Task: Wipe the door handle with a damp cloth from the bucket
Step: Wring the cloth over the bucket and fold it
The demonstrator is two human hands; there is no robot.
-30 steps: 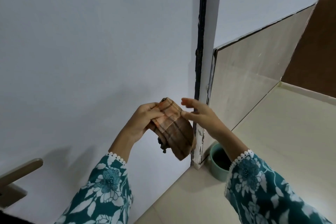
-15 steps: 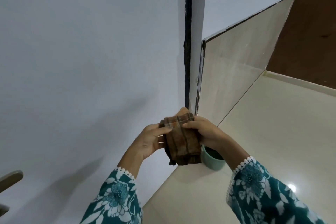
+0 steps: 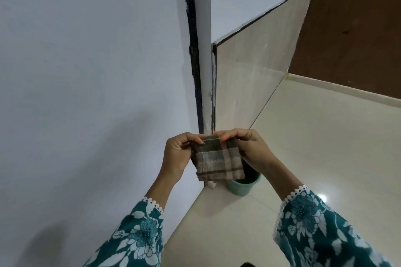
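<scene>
A folded brown plaid cloth (image 3: pixel 218 161) hangs flat between both hands, in front of the white door's lower edge. My left hand (image 3: pixel 176 154) pinches its upper left corner and my right hand (image 3: pixel 249 148) pinches its upper right corner. Directly below and behind the cloth, a pale green bucket (image 3: pixel 242 186) stands on the floor, mostly hidden by the cloth and my right hand. The door handle is out of view.
The white door (image 3: pixel 86 71) fills the left side, its dark edge (image 3: pixel 194 50) and white frame (image 3: pixel 206 60) running down the middle. A beige tiled wall (image 3: pixel 256 71) and glossy cream floor (image 3: pixel 314 147) lie to the right, with a brown wooden panel (image 3: pixel 358 28) beyond.
The cloth went from dangling in my left hand to being held spread by both hands. The view swung right, and the door handle left the frame at the lower left.
</scene>
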